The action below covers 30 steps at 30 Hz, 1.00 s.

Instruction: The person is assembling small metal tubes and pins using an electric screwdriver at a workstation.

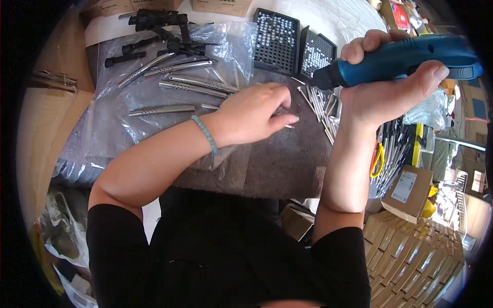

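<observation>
My right hand (377, 100) grips a blue electric screwdriver (400, 57), its black nose pointing left toward the middle of the table. The thumb rests along the tool's near side. My left hand (254, 114) is closed, thumb and fingers pinched on what looks like a thin metal rod (290, 126); most of it is hidden by the hand. Left of that hand, several perforated steel tubes (192, 87) lie on a clear plastic bag (115, 92). Beneath the driver's nose, several slim metal rods (321, 110) lie loosely together on the brown table (277, 164).
Black clip-like parts (159, 31) are piled at the far left. Two black trays (277, 38) of small metal pieces stand at the back. To the right are yellow-handled scissors (378, 159), a bundle of thin tools (395, 149), a small carton (408, 192) and stacked boxes (405, 251).
</observation>
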Tool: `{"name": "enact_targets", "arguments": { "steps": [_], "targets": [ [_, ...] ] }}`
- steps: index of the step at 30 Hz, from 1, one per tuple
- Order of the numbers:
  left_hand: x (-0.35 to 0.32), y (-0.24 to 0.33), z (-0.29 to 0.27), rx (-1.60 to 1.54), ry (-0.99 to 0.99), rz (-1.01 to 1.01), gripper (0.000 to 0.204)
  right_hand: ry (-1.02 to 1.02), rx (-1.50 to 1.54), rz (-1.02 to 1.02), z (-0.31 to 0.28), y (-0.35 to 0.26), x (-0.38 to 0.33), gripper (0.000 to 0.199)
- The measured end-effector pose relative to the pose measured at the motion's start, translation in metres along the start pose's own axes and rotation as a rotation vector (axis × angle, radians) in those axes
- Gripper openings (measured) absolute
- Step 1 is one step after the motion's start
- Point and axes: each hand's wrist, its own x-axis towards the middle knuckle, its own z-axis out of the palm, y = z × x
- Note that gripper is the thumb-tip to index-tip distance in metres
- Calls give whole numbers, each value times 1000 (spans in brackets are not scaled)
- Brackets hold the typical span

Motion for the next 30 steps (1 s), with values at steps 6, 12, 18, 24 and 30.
{"name": "enact_targets", "arguments": {
  "steps": [6,12,18,24,30],
  "targets": [
    [2,2,-2,-88,-5,-72,28,24,-157,-20,11,-7,-23,74],
    [2,0,2,-123,16,-56,22,105,-168,-53,17,1,-33,67],
    [0,-3,1,-95,19,-24,19,66,-220,-32,14,1,-34,71],
    [-1,-4,3,-104,34,-4,17,-5,-78,-23,-1,9,-33,75],
    [-2,-4,3,-68,26,2,16,27,-267,-20,8,6,-38,76]
  ]
}}
